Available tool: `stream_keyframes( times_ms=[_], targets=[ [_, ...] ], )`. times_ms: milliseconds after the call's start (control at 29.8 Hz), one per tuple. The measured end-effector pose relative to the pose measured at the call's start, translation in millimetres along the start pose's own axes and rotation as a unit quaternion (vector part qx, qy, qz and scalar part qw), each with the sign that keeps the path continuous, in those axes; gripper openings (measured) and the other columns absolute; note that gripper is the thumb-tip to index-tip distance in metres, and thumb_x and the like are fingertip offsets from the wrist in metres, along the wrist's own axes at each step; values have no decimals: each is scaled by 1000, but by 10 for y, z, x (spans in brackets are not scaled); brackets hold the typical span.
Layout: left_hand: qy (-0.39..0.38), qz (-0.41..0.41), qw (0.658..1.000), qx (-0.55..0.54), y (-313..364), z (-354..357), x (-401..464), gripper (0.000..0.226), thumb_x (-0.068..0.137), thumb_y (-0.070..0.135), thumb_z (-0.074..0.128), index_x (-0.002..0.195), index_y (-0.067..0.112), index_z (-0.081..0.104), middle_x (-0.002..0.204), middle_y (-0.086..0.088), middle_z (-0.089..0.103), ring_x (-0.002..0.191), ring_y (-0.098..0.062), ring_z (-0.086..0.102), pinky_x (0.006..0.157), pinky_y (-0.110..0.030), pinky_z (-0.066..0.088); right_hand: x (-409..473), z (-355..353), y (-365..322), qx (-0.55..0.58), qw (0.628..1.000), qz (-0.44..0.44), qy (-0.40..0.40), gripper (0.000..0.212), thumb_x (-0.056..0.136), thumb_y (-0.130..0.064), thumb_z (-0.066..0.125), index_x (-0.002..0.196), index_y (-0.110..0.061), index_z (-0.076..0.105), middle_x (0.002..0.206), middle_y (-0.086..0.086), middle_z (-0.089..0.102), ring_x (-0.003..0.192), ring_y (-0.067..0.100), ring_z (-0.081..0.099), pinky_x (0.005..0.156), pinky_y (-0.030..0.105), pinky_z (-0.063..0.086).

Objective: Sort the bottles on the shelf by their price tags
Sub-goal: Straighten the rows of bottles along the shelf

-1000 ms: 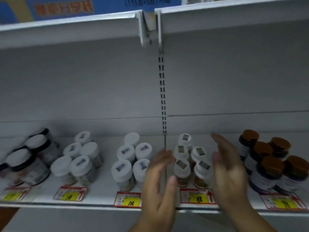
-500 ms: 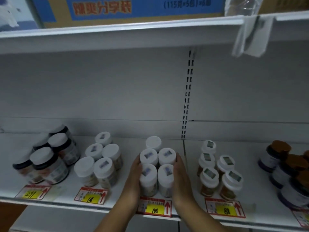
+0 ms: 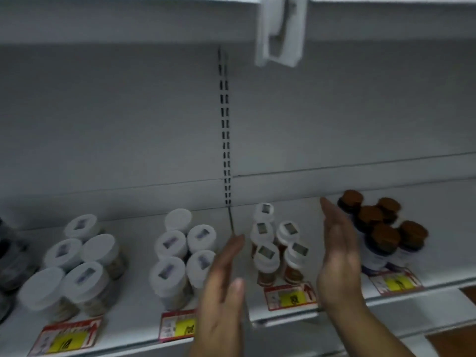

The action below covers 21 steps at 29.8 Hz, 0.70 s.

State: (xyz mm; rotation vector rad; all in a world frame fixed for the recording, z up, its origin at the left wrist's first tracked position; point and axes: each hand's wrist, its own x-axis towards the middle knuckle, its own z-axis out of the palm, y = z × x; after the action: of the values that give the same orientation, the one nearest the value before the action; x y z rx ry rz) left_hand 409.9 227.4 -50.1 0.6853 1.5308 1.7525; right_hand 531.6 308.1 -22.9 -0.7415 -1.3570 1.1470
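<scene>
White-capped jars point(image 3: 77, 264) sit at nine o'clock behind a red-and-yellow price tag point(image 3: 68, 337); darker jars at the far left edge are too blurred to read; next comes a second white-capped cluster point(image 3: 184, 249) above its own tag point(image 3: 177, 325), which both palms were cupping half a second ago and have now let go, so that group looks squared up. The left hand point(image 3: 221, 292), at six o'clock, is empty with fingers straight and spread; the right hand point(image 3: 337, 256), at four o'clock, is likewise flat and empty. Between them stand the small amber bottles point(image 3: 279, 246) over the tag point(image 3: 291, 297) on the shelf point(image 3: 283, 318), untouched as far as I can tell; the hands have shifted right to bracket them, so this cluster is probably next to be gathered; brown-capped bottles point(image 3: 381, 228) wait at three o'clock, just beyond the right hand.
</scene>
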Motion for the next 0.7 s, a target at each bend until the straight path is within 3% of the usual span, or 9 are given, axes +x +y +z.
stream_keyframes(
  times_ms=[34,101,201,302,436,570,671,705],
  targets=[
    [-32,-25,999,-7,-103,59,28,33,98,11,37,128,19,49,139,10,51,125,4,47,100,-12,39,114,-62,95,-7,998,64,27,31,94,-46,36,121,-36,47,141,-10,46,128,3,40,109,19,30],
    [-66,-19,997,-17,-157,114,62,40,97,1,34,137,3,37,146,-11,42,134,-20,40,106,-22,32,224,-208,291,-4,985,173,-10,29,99,-34,33,126,-33,41,148,-5,37,129,6,35,113,28,24],
    [-3,-9,999,-41,-223,282,252,32,98,11,39,129,15,46,134,-5,51,113,-27,58,98,-23,46,212,-254,519,-1,960,268,-78,39,99,-33,34,137,-27,39,142,-9,40,116,3,46,97,21,37],
    [13,-36,999,-34,-311,410,293,40,95,37,41,131,22,49,130,-7,60,113,-26,61,100,-46,46,170,-216,600,28,952,268,-143,35,97,-38,37,129,-29,50,130,-6,57,106,5,60,85,23,50],
    [8,-19,1000,2,-474,446,306,52,77,57,58,120,29,58,115,-3,70,104,-23,67,76,-31,56,140,-134,576,15,961,211,-179,24,94,-39,41,100,-39,64,99,-9,72,90,6,69,65,15,53],
    [0,-8,1000,-10,-452,462,262,54,79,54,58,126,27,54,121,-9,66,109,-32,64,88,-47,52,155,-190,609,19,957,219,-187,27,97,-36,38,113,-31,59,110,-6,69,100,11,66,76,21,54],
    [-4,-15,1000,-16,-354,485,212,53,87,52,50,131,22,50,126,-14,63,114,-36,60,96,-52,46,374,-284,577,-56,962,205,-169,36,96,-42,37,130,-35,44,126,-21,48,110,-2,48,77,4,36],
    [-4,-24,1000,-18,-327,488,204,53,89,51,48,133,21,48,129,-15,61,117,-37,58,100,-54,42,523,-278,562,-98,963,185,-170,39,96,-39,39,134,-30,41,129,-18,45,112,-2,42,79,4,34]
  ],
)
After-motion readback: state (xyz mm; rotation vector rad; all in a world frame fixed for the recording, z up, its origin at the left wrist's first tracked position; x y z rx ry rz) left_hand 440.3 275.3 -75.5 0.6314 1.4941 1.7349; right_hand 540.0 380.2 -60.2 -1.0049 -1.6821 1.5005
